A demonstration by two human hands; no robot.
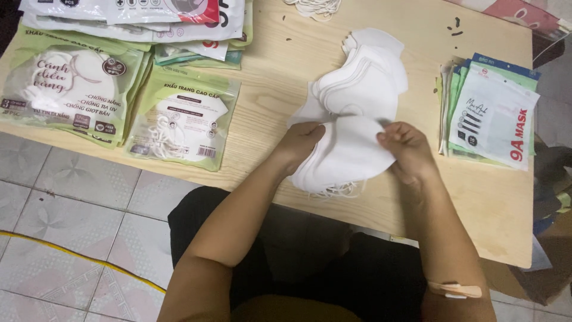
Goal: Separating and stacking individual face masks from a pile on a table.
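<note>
Head view, looking down at a low wooden table over a tiled floor. Both hands work at a fanned stack of white face masks lying mid-table, its near end hanging just over the table's front edge.

Left hand: fingers pressed together, pinching the left edge of the nearest mask. Right hand: fingers curled, pinching the same mask's right edge. The mask sits stretched between them, not yet lifted clear of the stack.

Progress, judged from the layout: filled green-and-clear mask packets lie in overlapping piles at the table's far left, so some packing looks done. A pile of flat, empty-looking pouches, white and green, waits at the right. The loose stack is thick, so much appears left.

Masks: plain white, thin, soft, curved along one edge, overlapping like shingles. White ear loops trail out under the near end. A few more loops lie at the table's far edge.
</note>
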